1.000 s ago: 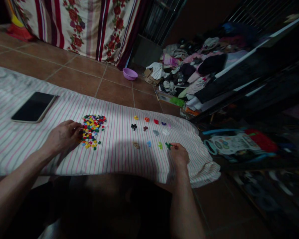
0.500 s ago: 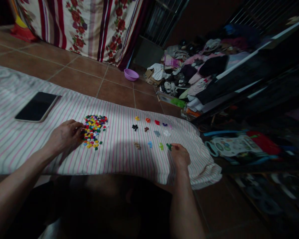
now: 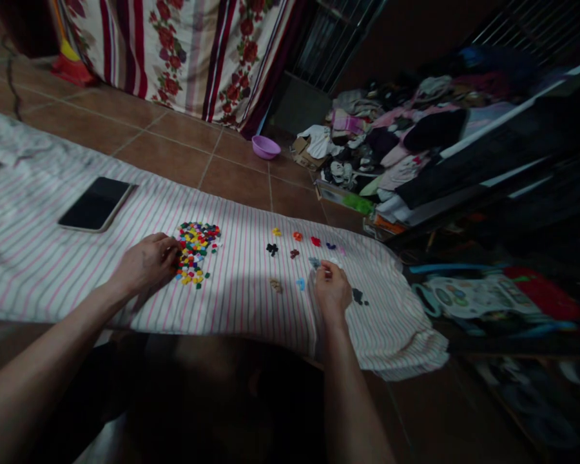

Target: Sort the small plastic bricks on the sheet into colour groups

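A heap of small multicoloured pieces (image 3: 196,251) lies on a pink-striped white cloth (image 3: 53,270) spread over the tiled floor. My left hand (image 3: 147,263) rests at the heap's left edge with its fingers curled into the pieces; a held piece is too small to make out. To the right lie small single-colour groups: yellow (image 3: 276,232), orange (image 3: 297,236), red (image 3: 315,241), black (image 3: 272,248), tan (image 3: 275,284), blue (image 3: 300,283), dark green (image 3: 357,297). My right hand (image 3: 332,289) sits among them, thumb and forefinger pinched on a small pale piece.
A dark phone (image 3: 96,205) lies on the cloth at the left. Beyond the cloth are brown floor tiles, a purple bowl (image 3: 265,147), a floral striped sheet (image 3: 198,58) and a pile of clothes (image 3: 391,148). A plastic toy (image 3: 468,293) lies off the cloth's right end.
My right hand has moved left and up from the dark green group to the pale pieces. The view has shifted right. My left hand stays at the heap.
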A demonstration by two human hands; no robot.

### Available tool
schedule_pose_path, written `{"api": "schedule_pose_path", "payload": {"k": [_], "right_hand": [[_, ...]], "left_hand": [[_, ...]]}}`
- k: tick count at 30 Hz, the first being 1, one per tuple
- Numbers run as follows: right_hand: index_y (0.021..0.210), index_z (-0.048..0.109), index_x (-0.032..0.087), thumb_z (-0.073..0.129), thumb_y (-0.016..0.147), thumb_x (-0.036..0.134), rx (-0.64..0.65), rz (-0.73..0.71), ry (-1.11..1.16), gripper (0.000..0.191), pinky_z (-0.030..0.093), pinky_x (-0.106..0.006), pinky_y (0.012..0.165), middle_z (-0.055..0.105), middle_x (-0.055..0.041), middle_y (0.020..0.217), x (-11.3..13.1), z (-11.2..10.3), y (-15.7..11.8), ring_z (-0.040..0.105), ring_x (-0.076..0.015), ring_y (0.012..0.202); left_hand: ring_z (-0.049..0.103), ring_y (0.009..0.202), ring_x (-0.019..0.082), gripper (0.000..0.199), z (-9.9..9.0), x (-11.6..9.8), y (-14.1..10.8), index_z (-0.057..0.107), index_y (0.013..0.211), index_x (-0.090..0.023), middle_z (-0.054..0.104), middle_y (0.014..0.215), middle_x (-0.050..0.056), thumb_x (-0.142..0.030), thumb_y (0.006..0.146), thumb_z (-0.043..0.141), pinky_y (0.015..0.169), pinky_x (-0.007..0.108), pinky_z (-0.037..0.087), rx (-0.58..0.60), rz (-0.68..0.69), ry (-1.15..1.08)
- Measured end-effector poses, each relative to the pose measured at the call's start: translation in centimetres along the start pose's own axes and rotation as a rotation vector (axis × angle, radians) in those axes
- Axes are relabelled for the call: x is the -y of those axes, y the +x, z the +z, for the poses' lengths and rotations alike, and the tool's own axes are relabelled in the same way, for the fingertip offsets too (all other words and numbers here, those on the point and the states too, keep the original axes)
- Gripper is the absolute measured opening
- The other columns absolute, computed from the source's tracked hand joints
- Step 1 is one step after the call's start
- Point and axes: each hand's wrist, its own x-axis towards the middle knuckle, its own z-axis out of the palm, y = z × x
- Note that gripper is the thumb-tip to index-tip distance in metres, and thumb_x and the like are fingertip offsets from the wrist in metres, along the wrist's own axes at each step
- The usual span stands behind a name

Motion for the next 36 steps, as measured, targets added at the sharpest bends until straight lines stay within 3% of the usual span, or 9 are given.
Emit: {"api": "schedule_pose_path", "payload": {"k": [5, 10, 13, 16, 21, 28, 36], "right_hand": [[0.099, 0.068, 0.014, 0.045, 0.084, 0.028, 0.079, -0.293, 0.281, 0.030, 0.047, -0.030, 0.071, 0.065, -0.0083, 0.088, 4.8, 2.0, -2.2, 0.058, -0.0168, 0.073], [0.104, 0.065, 0.016, 0.050, 0.089, 0.026, 0.466, -0.627, 0.456, 0.024, 0.049, -0.027, 0.072, 0.064, -0.0059, 0.092, 10.0, 3.4, -6.0, 0.059, -0.0141, 0.074], [0.112, 0.062, 0.016, 0.060, 0.086, 0.031, 0.632, -0.720, 0.448, 0.030, 0.050, -0.028, 0.074, 0.063, -0.0058, 0.095, 12.1, 4.0, -7.7, 0.059, -0.0146, 0.076], [0.118, 0.058, 0.016, 0.066, 0.083, 0.038, 0.708, -0.748, 0.418, 0.042, 0.051, -0.030, 0.076, 0.061, -0.0065, 0.098, 13.2, 4.3, -8.5, 0.059, -0.0155, 0.078], [0.121, 0.056, 0.015, 0.064, 0.085, 0.034, 0.733, -0.781, 0.393, 0.043, 0.051, -0.034, 0.082, 0.060, -0.0084, 0.102, 14.1, 4.7, -8.9, 0.059, -0.0178, 0.085], [0.116, 0.060, 0.017, 0.054, 0.085, 0.014, 0.675, -0.769, 0.475, 0.032, 0.052, -0.034, 0.083, 0.062, -0.0074, 0.097, 16.2, 6.4, -9.8, 0.059, -0.0186, 0.086], [0.110, 0.064, 0.019, 0.052, 0.085, 0.013, 0.594, -0.652, 0.681, 0.029, 0.055, -0.030, 0.079, 0.065, -0.0069, 0.098, 17.0, 8.4, -9.6, 0.061, -0.0151, 0.080]], "left_hand": [[0.060, 0.087, 0.020, 0.039, -0.4, -0.3, 0.0, 0.065, 0.100, -0.018, 0.063, 0.102, 0.009, -0.033, 0.087, 0.032, 0.080, 0.033, 0.047, 0.043, -0.010, 0.010], [0.060, 0.090, 0.020, 0.038, -0.6, -0.3, -0.2, 0.065, 0.102, -0.018, 0.063, 0.106, 0.009, -0.033, 0.087, 0.034, 0.081, 0.033, 0.047, 0.056, -0.014, -0.014], [0.060, 0.090, 0.020, 0.038, -0.8, 0.0, -0.6, 0.065, 0.103, -0.019, 0.062, 0.106, 0.009, -0.035, 0.086, 0.035, 0.081, 0.033, 0.047, 0.049, -0.017, -0.031], [0.061, 0.088, 0.020, 0.040, -1.0, 0.5, -1.3, 0.062, 0.109, -0.019, 0.061, 0.107, 0.010, -0.040, 0.086, 0.037, 0.079, 0.033, 0.048, 0.052, -0.012, -0.041], [0.062, 0.086, 0.021, 0.046, -0.6, 1.2, -2.4, 0.057, 0.117, -0.019, 0.058, 0.107, 0.010, -0.044, 0.079, 0.051, 0.078, 0.034, 0.049, 0.083, 0.003, -0.114], [0.060, 0.093, 0.022, 0.041, 0.6, -0.5, -2.9, 0.052, 0.119, -0.016, 0.055, 0.106, 0.012, -0.025, 0.079, 0.051, 0.081, 0.035, 0.050, 0.090, 0.040, -0.170], [0.061, 0.092, 0.020, 0.032, 1.1, -0.7, -2.6, 0.053, 0.116, -0.020, 0.058, 0.104, 0.009, -0.025, 0.085, 0.045, 0.083, 0.036, 0.051, -0.081, 0.031, -0.339]]}}
